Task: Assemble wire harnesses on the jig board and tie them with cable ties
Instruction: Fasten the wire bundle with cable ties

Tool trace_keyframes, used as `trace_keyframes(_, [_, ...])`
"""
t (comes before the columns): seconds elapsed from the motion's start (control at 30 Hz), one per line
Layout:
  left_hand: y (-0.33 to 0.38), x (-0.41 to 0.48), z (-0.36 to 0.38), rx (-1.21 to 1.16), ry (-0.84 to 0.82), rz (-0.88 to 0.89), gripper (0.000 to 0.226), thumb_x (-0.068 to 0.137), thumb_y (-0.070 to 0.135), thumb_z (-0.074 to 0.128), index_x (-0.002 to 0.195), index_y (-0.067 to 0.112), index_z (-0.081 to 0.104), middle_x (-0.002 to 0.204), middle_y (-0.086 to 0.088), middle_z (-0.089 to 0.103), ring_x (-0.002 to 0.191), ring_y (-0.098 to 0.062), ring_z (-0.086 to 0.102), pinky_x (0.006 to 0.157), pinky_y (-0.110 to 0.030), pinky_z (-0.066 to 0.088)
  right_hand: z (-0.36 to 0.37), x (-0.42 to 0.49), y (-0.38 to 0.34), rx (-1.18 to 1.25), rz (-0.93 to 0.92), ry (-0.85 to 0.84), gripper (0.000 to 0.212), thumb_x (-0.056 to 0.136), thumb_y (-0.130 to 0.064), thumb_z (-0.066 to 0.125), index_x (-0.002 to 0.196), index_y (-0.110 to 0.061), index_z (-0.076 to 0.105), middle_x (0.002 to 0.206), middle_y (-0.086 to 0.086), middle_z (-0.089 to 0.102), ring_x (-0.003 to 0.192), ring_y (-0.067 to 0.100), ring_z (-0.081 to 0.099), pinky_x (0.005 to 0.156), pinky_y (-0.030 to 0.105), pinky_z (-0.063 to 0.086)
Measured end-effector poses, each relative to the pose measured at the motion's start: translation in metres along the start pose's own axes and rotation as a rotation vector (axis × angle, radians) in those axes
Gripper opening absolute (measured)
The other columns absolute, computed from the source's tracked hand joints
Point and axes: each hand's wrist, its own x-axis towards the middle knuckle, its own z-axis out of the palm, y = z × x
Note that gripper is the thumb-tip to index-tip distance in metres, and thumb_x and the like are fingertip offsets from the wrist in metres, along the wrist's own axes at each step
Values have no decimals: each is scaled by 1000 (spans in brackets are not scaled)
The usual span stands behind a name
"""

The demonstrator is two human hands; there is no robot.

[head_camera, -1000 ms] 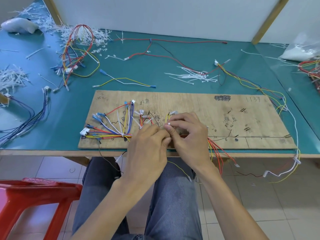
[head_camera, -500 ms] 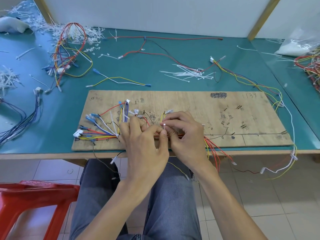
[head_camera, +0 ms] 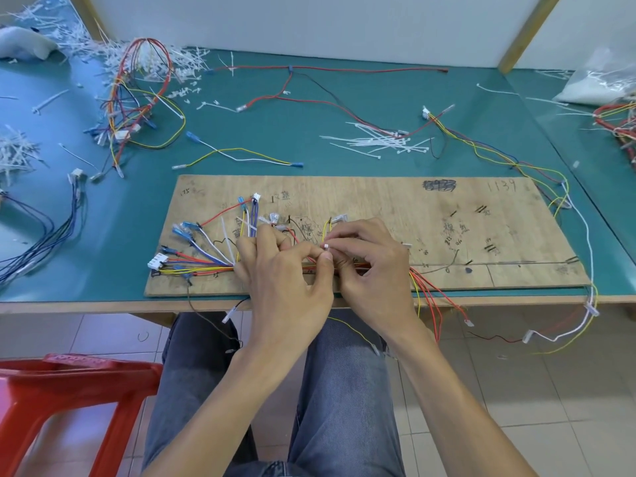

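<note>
Along the near edge of the counter (head_camera: 292,132), centre: the board (head_camera: 395,201), bare plywood with pencil marks and the number 1139 at its far right corner, is lying flat.

On the board's left half: the harness (head_camera: 206,261) is fanning out in red, yellow, blue and white wires, ending in blue terminals and a white plug (head_camera: 157,261) at the board's left edge. Its trunk is running rightward under both hands, and red and yellow tails are hanging over the counter's near edge.

- Left hand (head_camera: 285,277): is resting on the trunk with fingers curled, thumb and forefinger pinching the tie (head_camera: 326,247).
- Right hand (head_camera: 375,266): is sitting just beside the left, touching it, fingers curled, its fingertips pinching the same tie at the small white end that is standing up between the two hands.
- Loose ties (head_camera: 378,142): white, are lying in a heap beyond the board, right of centre.
- Yellow-and-white lead (head_camera: 237,153): is lying just beyond the board's far left corner.
- Red lead (head_camera: 327,68): is stretching along the counter's far edge.
- Wire bundle (head_camera: 137,98): mixed colours, is looping up near the far left corner, among white scraps (head_camera: 86,43).
- Blue wires (head_camera: 48,232): are trailing off the counter's left edge.
- Long lead (head_camera: 499,156): is curving round the board's right end and dropping over the near edge.
- Bag (head_camera: 605,77): clear plastic, is sitting at the far right corner.
- Stool (head_camera: 69,383): red, is standing on the floor, left of the person's knees.
</note>
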Motion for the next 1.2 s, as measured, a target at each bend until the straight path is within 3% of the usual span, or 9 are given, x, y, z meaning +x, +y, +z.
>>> trace_keyframes(0.2, [-1, 0, -3, -21, -27, -18, 12, 95, 36, 70, 90, 30, 79, 101, 1, 46, 107, -23, 35, 94, -44, 34, 1, -1, -2, -7, 11, 24, 16, 84, 8, 77, 87, -7, 80, 97, -2, 73, 97, 22, 65, 83, 34, 52])
trace_keyframes(0.47, [-1, 1, -4, -24, -37, -14, 13, 96, 40, 68, 93, 33, 79, 100, 3, 44, 105, -21, 34, 92, -42, 32, 0, 0, -2, 7, 13, 2, 17, 85, 9, 76, 88, -7, 80, 98, -2, 73, 98, 23, 65, 84, 37, 52])
trace_keyframes(0.77, [-6, 5, -1, -58, -28, -36, 13, 96, 41, 69, 89, 33, 77, 101, 5, 47, 106, -17, 34, 88, -32, 21, -1, -2, -1, -7, -62, -10, 17, 85, 10, 75, 87, -6, 81, 96, 0, 73, 95, 29, 62, 82, 39, 51])
trace_keyframes(1.0, [-12, 11, -5, -48, -57, -38, 13, 95, 41, 71, 89, 31, 77, 101, 6, 47, 104, -16, 32, 95, -32, 28, -1, -7, -1, -32, -159, -74, 7, 89, -8, 77, 96, -7, 79, 101, 0, 69, 99, 27, 55, 90, 34, 46])
trace_keyframes(1.2, [-8, 14, -14, -20, -75, 4, 9, 94, 41, 71, 100, 35, 73, 91, 13, 42, 107, -22, 38, 101, -39, 35, 1, -8, 2, -34, -156, -65, 6, 93, -10, 77, 98, -8, 80, 101, 1, 70, 100, 29, 57, 90, 36, 47])
